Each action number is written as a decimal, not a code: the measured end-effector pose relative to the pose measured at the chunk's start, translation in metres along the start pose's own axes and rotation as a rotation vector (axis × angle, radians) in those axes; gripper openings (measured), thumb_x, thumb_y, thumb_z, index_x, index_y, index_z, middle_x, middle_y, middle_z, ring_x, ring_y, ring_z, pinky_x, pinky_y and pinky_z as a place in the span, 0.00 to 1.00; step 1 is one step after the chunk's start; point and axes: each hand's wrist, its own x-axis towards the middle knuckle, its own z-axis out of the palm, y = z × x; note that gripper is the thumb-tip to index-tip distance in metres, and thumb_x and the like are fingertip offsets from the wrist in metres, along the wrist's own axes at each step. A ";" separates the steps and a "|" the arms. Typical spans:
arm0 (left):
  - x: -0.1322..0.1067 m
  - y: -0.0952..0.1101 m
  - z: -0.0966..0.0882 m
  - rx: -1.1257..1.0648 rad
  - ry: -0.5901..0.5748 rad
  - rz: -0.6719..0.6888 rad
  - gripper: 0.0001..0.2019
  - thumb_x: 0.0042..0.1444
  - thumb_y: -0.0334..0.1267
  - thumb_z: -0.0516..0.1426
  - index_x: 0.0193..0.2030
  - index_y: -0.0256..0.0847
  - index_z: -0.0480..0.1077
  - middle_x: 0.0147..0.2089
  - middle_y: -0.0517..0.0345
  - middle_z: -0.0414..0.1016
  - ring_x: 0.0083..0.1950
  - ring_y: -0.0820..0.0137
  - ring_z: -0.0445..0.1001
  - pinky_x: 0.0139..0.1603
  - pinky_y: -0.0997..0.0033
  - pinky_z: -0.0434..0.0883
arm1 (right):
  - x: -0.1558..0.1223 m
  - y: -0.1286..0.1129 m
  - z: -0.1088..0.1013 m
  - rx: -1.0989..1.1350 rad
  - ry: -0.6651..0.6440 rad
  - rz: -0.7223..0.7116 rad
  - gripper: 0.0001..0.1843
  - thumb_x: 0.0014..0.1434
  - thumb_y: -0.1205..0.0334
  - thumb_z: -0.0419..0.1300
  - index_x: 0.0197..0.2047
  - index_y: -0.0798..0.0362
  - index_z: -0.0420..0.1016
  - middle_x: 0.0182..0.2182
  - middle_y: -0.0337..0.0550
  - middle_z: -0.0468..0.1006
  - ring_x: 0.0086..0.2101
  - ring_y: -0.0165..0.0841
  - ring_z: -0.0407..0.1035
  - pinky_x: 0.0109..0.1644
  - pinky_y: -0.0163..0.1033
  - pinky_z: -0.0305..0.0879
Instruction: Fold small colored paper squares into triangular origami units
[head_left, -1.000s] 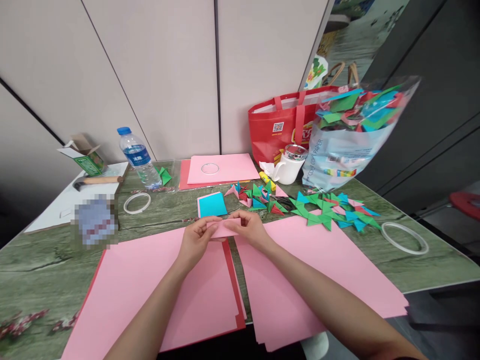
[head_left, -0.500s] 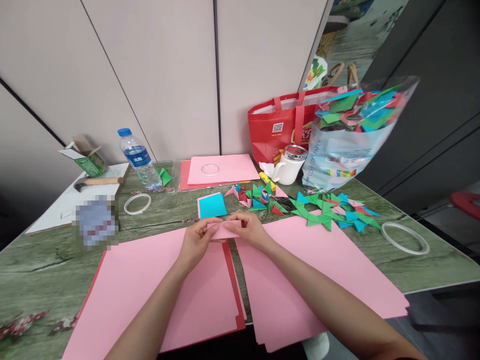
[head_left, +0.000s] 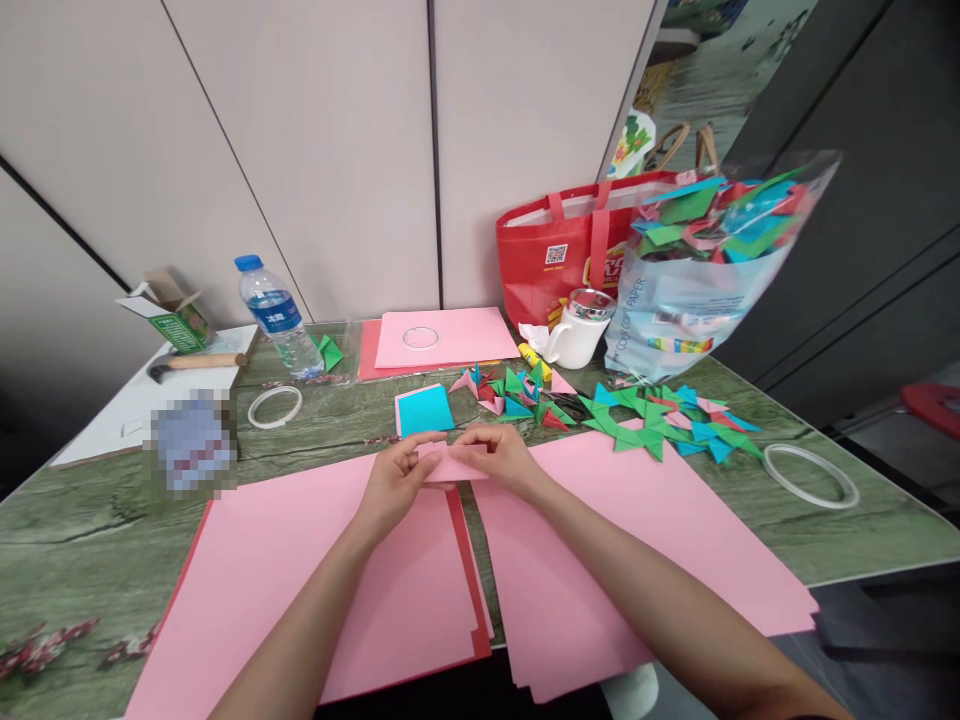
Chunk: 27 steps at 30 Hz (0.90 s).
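Note:
Both of my hands pinch a small folded pink paper (head_left: 452, 466) just above the table's middle. My left hand (head_left: 391, 486) grips its left end, thumb on top. My right hand (head_left: 501, 458) holds the right end with fingers curled over the fold. Beneath my arms lie two stacks of large pink sheets (head_left: 315, 580), the second stack of pink sheets (head_left: 637, 540) to the right. A blue square sheet (head_left: 424, 409) on a small pink pile lies just beyond my hands.
Folded green, blue and pink paper pieces (head_left: 652, 420) are scattered at the right. A white mug (head_left: 577, 330), red bag (head_left: 570, 250) and clear bag of folded pieces (head_left: 697, 270) stand behind. Tape rings (head_left: 810, 475), a second tape ring (head_left: 274, 405), a water bottle (head_left: 276, 318) and hammer (head_left: 195, 363) lie around.
My fingers have shifted slightly on the pink paper, pressing its fold a little lower and flatter. Nothing else has moved.

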 end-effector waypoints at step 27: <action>-0.002 -0.006 0.008 0.003 0.065 -0.180 0.13 0.39 0.38 0.64 0.32 0.32 0.73 0.28 0.52 0.79 0.32 0.60 0.77 0.36 0.62 0.75 | -0.002 -0.005 0.006 -0.063 0.067 0.012 0.09 0.50 0.60 0.59 0.24 0.56 0.73 0.24 0.41 0.73 0.27 0.30 0.66 0.33 0.34 0.61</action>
